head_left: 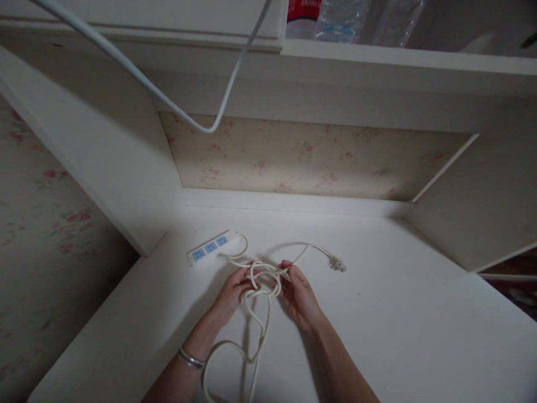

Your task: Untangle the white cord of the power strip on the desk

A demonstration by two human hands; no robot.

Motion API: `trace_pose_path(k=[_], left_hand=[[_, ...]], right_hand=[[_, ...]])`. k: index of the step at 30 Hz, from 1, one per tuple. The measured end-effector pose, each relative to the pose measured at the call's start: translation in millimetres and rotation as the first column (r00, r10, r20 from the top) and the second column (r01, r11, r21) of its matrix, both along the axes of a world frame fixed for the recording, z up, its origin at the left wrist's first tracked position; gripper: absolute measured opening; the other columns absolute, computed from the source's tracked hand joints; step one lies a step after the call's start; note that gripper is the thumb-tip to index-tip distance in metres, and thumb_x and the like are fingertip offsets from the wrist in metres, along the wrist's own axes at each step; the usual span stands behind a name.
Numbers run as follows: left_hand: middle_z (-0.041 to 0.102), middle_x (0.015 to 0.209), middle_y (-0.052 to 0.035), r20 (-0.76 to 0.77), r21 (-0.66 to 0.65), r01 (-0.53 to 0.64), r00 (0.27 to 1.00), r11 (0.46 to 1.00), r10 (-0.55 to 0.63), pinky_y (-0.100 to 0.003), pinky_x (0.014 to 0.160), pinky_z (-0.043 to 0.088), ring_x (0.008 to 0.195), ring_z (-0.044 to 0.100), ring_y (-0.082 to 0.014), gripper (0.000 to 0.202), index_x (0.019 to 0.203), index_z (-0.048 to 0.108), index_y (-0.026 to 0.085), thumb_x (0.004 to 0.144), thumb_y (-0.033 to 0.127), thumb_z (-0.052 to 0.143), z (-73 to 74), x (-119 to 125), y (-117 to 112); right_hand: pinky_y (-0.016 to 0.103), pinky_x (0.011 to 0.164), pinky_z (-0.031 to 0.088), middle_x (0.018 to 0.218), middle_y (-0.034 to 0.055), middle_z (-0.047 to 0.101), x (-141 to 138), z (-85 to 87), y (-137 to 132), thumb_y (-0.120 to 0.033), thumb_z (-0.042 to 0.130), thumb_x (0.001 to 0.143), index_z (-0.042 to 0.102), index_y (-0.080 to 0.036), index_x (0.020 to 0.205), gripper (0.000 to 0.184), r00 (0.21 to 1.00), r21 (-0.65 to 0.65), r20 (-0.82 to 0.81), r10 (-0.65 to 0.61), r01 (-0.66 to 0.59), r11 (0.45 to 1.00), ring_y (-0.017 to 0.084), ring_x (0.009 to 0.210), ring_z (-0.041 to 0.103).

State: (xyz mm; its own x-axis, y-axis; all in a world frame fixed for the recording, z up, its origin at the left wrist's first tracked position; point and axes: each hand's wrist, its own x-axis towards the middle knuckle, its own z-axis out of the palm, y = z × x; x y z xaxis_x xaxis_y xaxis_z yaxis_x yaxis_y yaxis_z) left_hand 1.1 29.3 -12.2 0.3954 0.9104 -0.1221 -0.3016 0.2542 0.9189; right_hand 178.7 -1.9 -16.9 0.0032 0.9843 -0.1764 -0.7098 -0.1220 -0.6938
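Plastic bottles line a raised shelf (pixel 403 59) at the far right of the scene: one bottle with a red label (pixel 302 14), its upper part cut off by the frame, stands beside a clear bottle (pixel 342 19), with another clear bottle (pixel 398 22) farther right; whether they hold any liquid cannot be told. Below, over a white tabletop (pixel 398 313), a person grips a looped, cream-coloured cable (pixel 268 293) with both hands. The left hand (pixel 232 294), palm turned inward, has its fingers curled on the left side of the loops, while the right hand (pixel 300 296) pinches the right side between thumb and fingers; the two are a little apart, with the coil between them. Both forearms reach in from the near edge, the left wrist wearing a silver-coloured bracelet (pixel 192 358). Slack cable hangs in wide loops toward the near side. At the far left of the hands lies a white power strip (pixel 210 247) with three blue socket panels, set at a slant, and to their right is the cable's plug (pixel 337 264). Floral wallpaper (pixel 302 157) covers the far wall
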Motion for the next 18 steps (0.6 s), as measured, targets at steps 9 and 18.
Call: trace_pose_path(k=[9,18], left_hand=[[0.066,0.100,-0.0057,-0.031,-0.060,-0.025,0.999,0.998,0.023,-0.023,0.069,0.044,0.077,0.061,-0.0140,0.066,0.129,0.050,0.018,0.065,0.010,0.064,5.1,5.1,-4.2],[0.066,0.099,-0.0071,-0.141,-0.066,-0.050,0.989,0.997,0.040,-0.023,0.068,0.043,0.078,0.058,-0.0134,0.058,0.126,0.054,0.018,0.070,0.021,0.064,-2.5,4.8,-2.6]], right_hand=[[0.024,0.064,0.044,0.085,0.0034,0.066,-2.5,-8.7,1.3,-0.039,0.072,0.076,0.067,-0.017,0.107,0.039,0.967,0.006,0.254,-0.020,0.019,1.000,0.012,0.071,0.056],[0.023,0.060,0.038,0.076,0.0005,0.062,-1.4,-8.1,4.3,-0.043,0.073,0.073,0.069,-0.016,0.095,0.035,0.930,0.021,0.361,-0.068,0.065,0.998,0.010,0.064,0.049]])
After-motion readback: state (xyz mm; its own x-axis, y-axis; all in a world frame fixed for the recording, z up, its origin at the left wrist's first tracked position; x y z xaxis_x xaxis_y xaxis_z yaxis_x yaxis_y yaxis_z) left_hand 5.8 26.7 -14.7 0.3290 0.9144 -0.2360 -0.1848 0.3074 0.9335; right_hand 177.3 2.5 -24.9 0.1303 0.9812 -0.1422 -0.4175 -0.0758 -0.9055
